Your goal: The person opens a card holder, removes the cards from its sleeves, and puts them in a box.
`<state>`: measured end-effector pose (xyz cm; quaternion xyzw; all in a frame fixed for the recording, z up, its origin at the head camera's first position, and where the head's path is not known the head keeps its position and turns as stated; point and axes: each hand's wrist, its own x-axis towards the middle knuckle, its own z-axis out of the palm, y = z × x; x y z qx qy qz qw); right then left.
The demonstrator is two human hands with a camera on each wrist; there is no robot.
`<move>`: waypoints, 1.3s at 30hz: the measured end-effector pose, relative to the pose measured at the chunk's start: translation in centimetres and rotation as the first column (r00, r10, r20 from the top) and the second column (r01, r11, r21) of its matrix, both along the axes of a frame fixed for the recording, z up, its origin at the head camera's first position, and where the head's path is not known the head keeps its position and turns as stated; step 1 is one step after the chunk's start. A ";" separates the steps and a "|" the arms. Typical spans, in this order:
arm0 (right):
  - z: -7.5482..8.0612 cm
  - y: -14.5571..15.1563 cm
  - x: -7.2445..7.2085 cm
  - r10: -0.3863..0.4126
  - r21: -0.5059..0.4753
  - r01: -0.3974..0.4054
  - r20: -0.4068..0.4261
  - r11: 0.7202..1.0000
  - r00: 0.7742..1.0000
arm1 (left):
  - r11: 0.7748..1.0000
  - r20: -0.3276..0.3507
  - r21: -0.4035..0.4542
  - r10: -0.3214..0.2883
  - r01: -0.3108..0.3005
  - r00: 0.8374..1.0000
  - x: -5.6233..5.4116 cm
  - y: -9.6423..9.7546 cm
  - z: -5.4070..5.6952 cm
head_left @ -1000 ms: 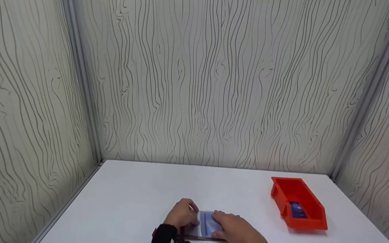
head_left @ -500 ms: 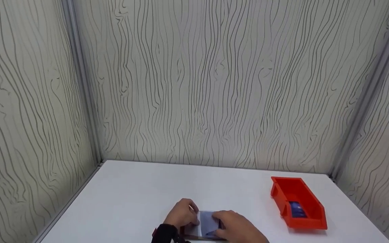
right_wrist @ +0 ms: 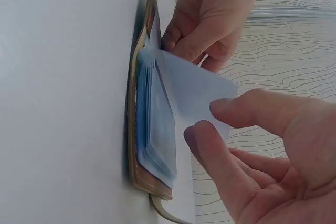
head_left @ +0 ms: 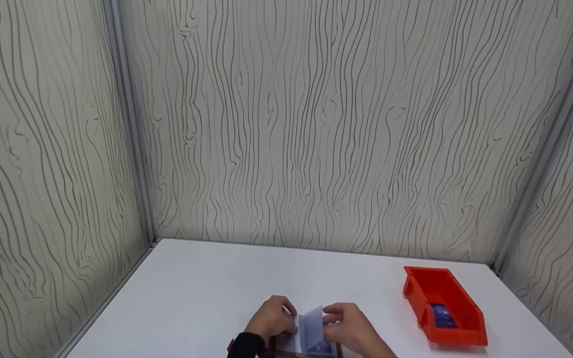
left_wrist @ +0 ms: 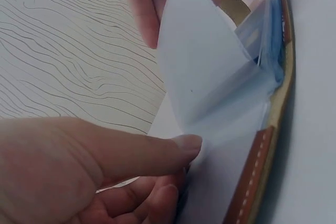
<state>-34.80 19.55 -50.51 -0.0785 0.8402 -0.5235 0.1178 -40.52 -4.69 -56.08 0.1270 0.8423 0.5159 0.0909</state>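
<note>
Left hand (head_left: 270, 316) has the pinching job: thumb laid over the clear pages, fingers curled at the rim of the wallet (left_wrist: 254, 166). Right hand (head_left: 352, 325) is at about 3 o'clock of the raised sleeve (left_wrist: 202, 61), thumb and fingers loosely spread with a gap between them; can't tell how firmly they touch it. The wallet itself lies unfolded on the counter (head_left: 217, 283), down at 6 o'clock in the head view. I'd call this mid page-flip, so the next move probably needs the left to stay put while the right guides the sleeve over toward 9 o'clock. Compared with half a second ago, the sleeve has gone from nearly flat to standing up at a tilt, and the left hand's hold looks the same. Bin (head_left: 458, 337) sits between 2 and 3 o'clock from the wallet, something blue (head_left: 443, 315) inside.
</note>
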 end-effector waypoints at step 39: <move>0.9 -8.7 1.9 0.262 0.523 -0.081 -0.282 0.849 0.923 | 0.988 -0.069 0.008 0.152 -0.152 0.986 3.7 -2.3 6.5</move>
